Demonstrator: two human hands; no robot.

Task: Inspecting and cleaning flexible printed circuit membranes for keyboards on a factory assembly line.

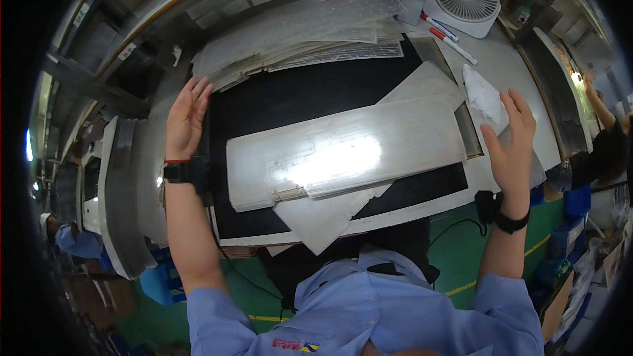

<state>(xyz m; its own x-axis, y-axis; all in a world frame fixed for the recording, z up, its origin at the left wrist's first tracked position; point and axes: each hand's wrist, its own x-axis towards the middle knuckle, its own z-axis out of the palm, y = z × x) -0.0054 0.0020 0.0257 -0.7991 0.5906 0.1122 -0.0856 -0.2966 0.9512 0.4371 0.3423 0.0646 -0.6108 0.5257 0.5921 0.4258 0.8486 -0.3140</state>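
Note:
A stack of thin, shiny silver-grey sheets [409, 138] lies on the black mat [264, 102] in front of me. One pale sheet [316, 221] sticks out under its near edge, and another sheet [425, 86] juts out at the far right. My left hand [186, 118] is raised beside the mat's left edge, fingers stretched, holding nothing. On the other side my right hand [513, 142] is held up with thumb and fingers apart, also empty. A crumpled white cloth [482, 92] lies just beyond it. Both wrists wear black bands.
Further back lies a pile of translucent patterned sheets [297, 36]. At the back right stand a white fan [465, 0], a small container [412, 8] and several marker pens [455, 46]. Another person's arm [599, 102] shows at the far right. Blue bins [158, 283] stand below the bench.

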